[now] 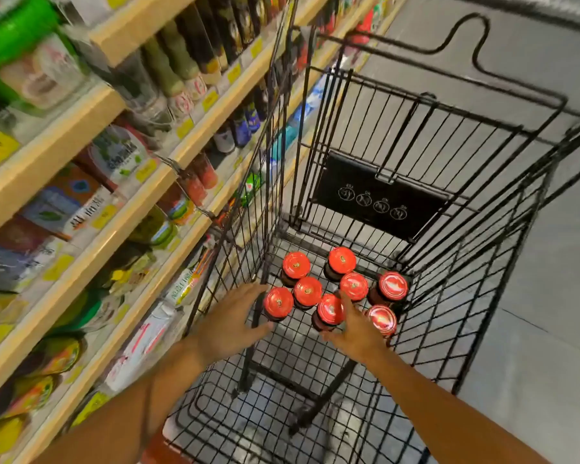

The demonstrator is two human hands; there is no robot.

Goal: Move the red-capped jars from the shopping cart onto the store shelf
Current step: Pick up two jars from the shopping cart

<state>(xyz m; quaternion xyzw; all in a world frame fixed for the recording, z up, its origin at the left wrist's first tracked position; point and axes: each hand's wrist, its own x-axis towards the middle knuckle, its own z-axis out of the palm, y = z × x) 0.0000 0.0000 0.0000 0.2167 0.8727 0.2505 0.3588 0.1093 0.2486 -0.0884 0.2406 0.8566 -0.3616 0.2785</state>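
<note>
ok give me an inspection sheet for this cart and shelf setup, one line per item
surface: black wire shopping cart, its mesh floor bare around the jars
job's things: eight red-capped jars standing upright, clustered on the cart floor; none lifted yet
clutter: nothing seen in the cart besides the jars
grip: left hand open, fingers spread beside the nearest jar; right hand open, fingers by another jar; neither closed on anything
cables: nothing seen
surroundings: store shelf on the left, stocked with bottles and packets, blurred; grey floor on the right; black placard on the cart's far wall
</note>
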